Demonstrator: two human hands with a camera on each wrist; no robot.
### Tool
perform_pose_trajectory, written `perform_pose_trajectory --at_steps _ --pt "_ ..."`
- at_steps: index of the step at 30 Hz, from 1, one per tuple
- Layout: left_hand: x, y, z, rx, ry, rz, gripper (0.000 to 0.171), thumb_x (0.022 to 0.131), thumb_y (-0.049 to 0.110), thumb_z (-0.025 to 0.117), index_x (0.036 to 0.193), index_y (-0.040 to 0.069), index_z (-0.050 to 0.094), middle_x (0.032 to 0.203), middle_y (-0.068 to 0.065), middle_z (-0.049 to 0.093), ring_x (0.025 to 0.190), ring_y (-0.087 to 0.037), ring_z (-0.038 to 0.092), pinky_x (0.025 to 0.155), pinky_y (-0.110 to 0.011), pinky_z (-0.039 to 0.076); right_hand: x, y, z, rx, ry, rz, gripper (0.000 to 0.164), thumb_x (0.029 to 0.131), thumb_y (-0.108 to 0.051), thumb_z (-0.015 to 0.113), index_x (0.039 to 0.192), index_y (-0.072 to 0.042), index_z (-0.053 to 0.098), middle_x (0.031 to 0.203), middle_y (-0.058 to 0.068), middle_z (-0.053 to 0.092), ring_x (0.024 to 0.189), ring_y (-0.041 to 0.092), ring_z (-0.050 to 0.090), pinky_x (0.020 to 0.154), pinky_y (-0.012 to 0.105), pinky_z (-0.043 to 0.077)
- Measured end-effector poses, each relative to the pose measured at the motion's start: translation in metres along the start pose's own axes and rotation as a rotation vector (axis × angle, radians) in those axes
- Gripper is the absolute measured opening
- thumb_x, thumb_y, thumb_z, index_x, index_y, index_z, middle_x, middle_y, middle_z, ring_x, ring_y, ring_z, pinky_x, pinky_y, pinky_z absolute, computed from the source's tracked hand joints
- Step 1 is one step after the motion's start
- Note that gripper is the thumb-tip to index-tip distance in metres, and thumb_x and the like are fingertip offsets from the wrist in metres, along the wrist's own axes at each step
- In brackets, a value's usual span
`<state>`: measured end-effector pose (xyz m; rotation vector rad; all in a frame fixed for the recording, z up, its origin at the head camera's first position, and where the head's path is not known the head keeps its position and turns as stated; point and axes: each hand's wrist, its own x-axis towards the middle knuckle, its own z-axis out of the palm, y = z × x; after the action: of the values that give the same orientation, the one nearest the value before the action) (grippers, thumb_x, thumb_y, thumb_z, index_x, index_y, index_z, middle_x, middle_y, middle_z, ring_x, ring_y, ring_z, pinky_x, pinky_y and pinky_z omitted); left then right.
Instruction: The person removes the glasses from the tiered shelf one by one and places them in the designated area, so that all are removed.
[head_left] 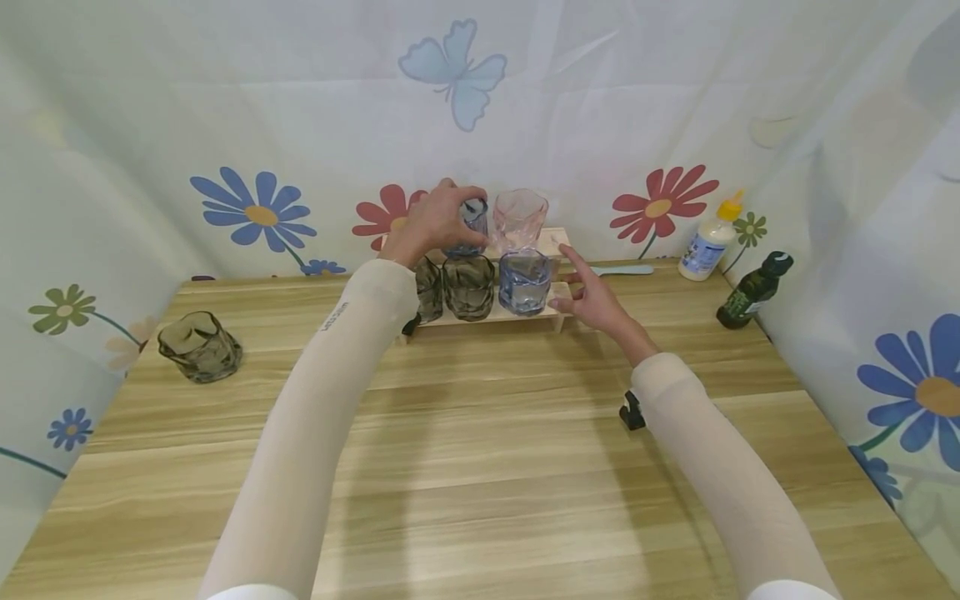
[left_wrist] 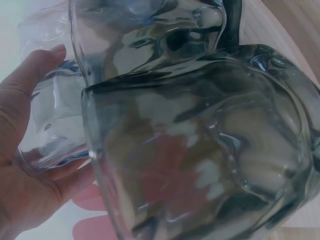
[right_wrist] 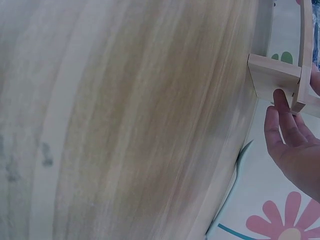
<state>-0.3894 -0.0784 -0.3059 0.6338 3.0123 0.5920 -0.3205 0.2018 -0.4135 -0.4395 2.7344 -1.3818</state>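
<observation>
Your left hand (head_left: 437,218) grips a blue glass (head_left: 475,218) beside the pink glass (head_left: 521,215) — your right hand (head_left: 596,298), fingers extended, touches the rack (head_left: 556,239).

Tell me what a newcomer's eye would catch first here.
Tinted glasses crowd a small wooden stand at the back of the table. The left hand grips a blue glass at the upper shelf, while the right hand touches the stand's right end. A lone dark glass sits apart at far left.
</observation>
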Motion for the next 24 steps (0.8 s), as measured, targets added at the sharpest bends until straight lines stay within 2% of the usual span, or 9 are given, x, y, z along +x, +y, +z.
perform_pose_trajectory --at_steps 4,10,12,17,20,24 --pt "-0.001 -0.001 0.000 0.008 0.012 0.015 0.077 0.081 0.043 0.081 0.148 0.025 0.048 0.144 -0.019 0.042 0.108 -0.034 0.052 0.094 -0.054 0.050 0.000 0.001 0.001 0.013 -0.004 -0.010 0.092 0.092 -0.007 0.070 0.162 -0.028 0.013 0.143 0.029 0.047 0.082 0.028 0.060 0.069 0.029 0.049" --pt "-0.002 -0.003 -0.003 0.009 0.004 0.021 0.077 0.082 0.041 0.080 0.150 0.024 0.047 0.146 -0.019 0.041 0.114 -0.035 0.051 0.097 -0.055 0.049 0.001 0.001 0.002 0.029 -0.011 -0.020 0.094 0.092 -0.007 0.071 0.162 -0.026 0.012 0.144 0.031 0.046 0.084 0.031 0.060 0.068 0.027 0.049" --pt "-0.002 -0.003 -0.005 0.020 0.004 0.018 0.077 0.083 0.041 0.079 0.150 0.025 0.046 0.146 -0.019 0.041 0.117 -0.035 0.050 0.101 -0.055 0.046 0.002 0.000 0.002 0.029 -0.009 -0.020 0.094 0.092 -0.007 0.071 0.162 -0.026 0.012 0.144 0.030 0.046 0.082 0.029 0.060 0.067 0.027 0.049" --pt "-0.003 0.000 -0.012 0.047 0.031 0.006 0.076 0.083 0.041 0.079 0.150 0.026 0.046 0.144 -0.019 0.042 0.115 -0.038 0.052 0.098 -0.056 0.046 0.001 -0.001 0.001 0.010 0.000 -0.011 0.093 0.092 -0.006 0.070 0.162 -0.028 0.013 0.142 0.030 0.048 0.077 0.025 0.059 0.067 0.027 0.049" --pt "-0.004 0.000 -0.015 0.044 0.039 -0.004 0.077 0.082 0.042 0.079 0.150 0.028 0.046 0.144 -0.019 0.042 0.111 -0.039 0.052 0.092 -0.056 0.050 0.001 0.000 0.000 0.001 -0.001 -0.006 0.093 0.092 -0.006 0.070 0.162 -0.028 0.012 0.143 0.030 0.048 0.084 0.030 0.061 0.069 0.029 0.050" --pt "-0.006 -0.002 -0.018 0.041 0.043 -0.024 0.077 0.082 0.044 0.078 0.151 0.029 0.045 0.146 -0.017 0.041 0.113 -0.039 0.052 0.093 -0.057 0.049 0.001 0.002 0.000 -0.007 -0.004 -0.004 0.093 0.092 -0.006 0.070 0.162 -0.028 0.012 0.143 0.030 0.047 0.090 0.036 0.063 0.072 0.031 0.051"
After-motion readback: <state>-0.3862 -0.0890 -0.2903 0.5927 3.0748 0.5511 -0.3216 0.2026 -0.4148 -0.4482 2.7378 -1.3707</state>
